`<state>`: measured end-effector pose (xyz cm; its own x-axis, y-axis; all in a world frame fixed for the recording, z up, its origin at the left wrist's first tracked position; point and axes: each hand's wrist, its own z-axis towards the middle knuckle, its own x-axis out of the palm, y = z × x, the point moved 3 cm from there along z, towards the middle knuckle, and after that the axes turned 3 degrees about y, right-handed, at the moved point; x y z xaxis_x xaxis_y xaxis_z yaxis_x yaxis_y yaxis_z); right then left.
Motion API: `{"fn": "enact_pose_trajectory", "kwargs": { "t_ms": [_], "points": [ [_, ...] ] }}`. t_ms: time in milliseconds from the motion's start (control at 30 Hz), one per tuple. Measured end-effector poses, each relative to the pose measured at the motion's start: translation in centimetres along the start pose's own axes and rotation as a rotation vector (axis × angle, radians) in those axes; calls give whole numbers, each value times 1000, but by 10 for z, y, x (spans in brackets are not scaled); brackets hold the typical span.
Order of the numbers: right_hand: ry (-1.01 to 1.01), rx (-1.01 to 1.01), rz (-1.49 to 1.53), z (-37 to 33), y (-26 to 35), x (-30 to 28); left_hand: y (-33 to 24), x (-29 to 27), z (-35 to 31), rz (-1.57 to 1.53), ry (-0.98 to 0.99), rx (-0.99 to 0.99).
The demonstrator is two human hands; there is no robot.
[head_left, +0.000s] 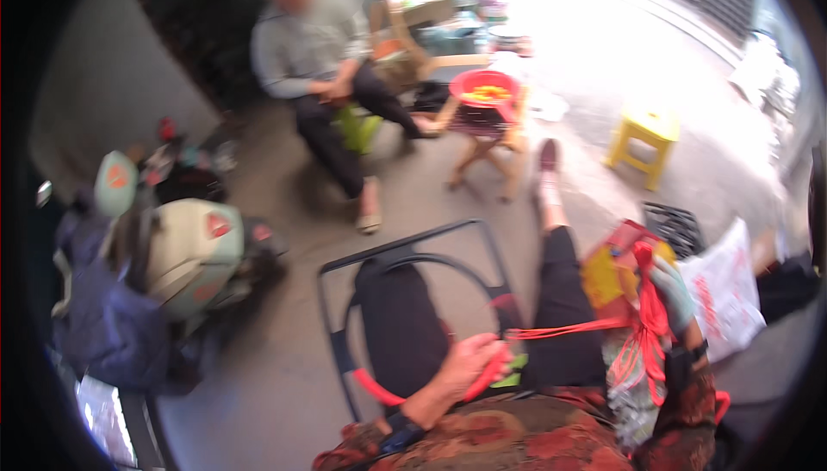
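A black square frame with a round ring inside it (331,323) rests over my lap. Red cord is wound around the near part of the ring (372,384). My bare left hand (469,366) is closed around that wrapped part. From there, red strands (564,330) stretch across my thigh to the right. My right hand (674,292), in a pale glove, is closed on a hanging bundle of red cord (652,333). The fingertips of both hands are blurred.
A red and yellow box (610,271), a black crate (674,228) and a white plastic bag (728,299) are at my right. Ahead stand a yellow stool (644,145) and a red basin (465,85) on a wooden stand. A seated person (314,53) and a scooter (194,251) are leftward.
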<state>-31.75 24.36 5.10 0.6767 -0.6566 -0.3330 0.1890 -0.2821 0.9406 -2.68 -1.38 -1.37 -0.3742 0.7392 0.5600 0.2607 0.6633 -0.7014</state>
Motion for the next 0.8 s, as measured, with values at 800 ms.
{"fn": "enact_pose_trajectory", "kwargs": {
  "t_ms": [800],
  "points": [
    [181, -920, -924, 38, 116, 170, 6, 8, 7, 601, -260, 423]
  ]
}}
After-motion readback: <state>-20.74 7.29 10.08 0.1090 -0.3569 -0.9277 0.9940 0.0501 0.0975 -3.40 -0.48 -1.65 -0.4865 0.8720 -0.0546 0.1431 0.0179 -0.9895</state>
